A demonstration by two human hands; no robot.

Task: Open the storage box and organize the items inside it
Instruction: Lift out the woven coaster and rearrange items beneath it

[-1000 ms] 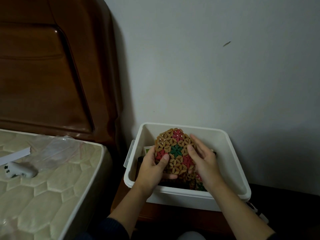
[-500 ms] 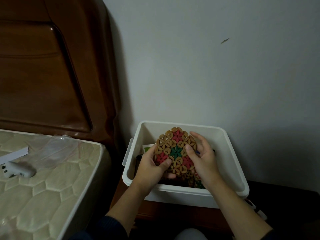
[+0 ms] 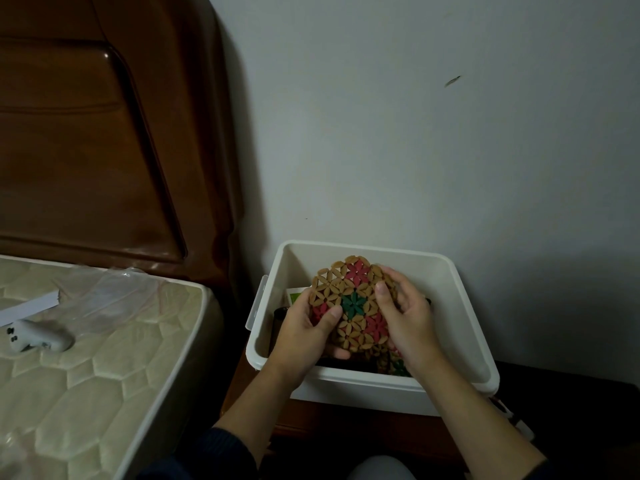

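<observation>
A white storage box (image 3: 464,327) stands open, without a lid, on a dark wooden stand by the wall. Inside it both hands hold a round woven mat (image 3: 349,299) with tan, red and green flower shapes, tilted upright. My left hand (image 3: 304,330) grips its left edge with the thumb across the front. My right hand (image 3: 405,317) grips its right edge, fingers curled round it. A second patterned mat (image 3: 394,367), a green and white packet (image 3: 297,295) and a dark item (image 3: 278,323) lie lower in the box, mostly hidden.
A mattress (image 3: 104,375) lies to the left with a clear plastic bag (image 3: 104,292), a white paper strip (image 3: 29,306) and a small white device (image 3: 38,336) on it. A brown headboard (image 3: 86,133) stands behind it. A grey wall backs the box.
The mat sits slightly lower in the box than a second ago, and both hands have stayed on its edges. The view has shifted a little.
</observation>
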